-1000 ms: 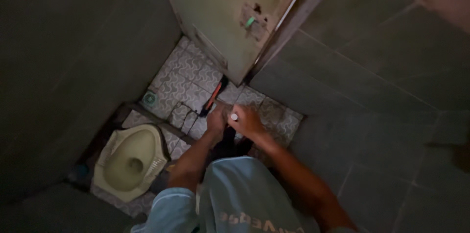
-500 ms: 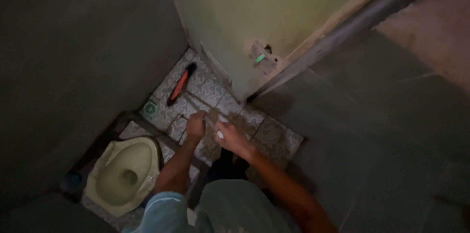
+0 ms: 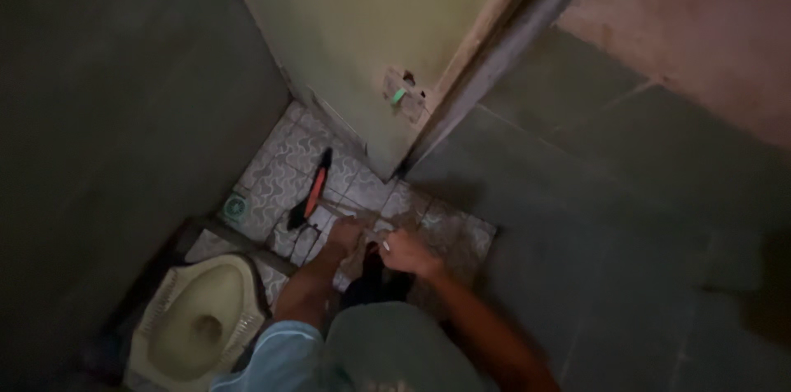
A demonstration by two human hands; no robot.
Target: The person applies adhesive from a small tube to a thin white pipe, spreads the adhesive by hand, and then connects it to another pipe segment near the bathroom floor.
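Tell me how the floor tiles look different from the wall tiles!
The floor tiles are small, pale and covered in swirly patterns; the wall tiles are big, plain and dark grey. The floor tiles lie flat beneath an orange-and-black tool; the wall tiles stand upright. Both are laid in grids.

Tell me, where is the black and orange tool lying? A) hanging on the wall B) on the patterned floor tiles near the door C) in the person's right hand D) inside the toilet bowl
B: the black and orange tool lies flat on the patterned floor tiles, just below the door, apart from the squat toilet and both hands.
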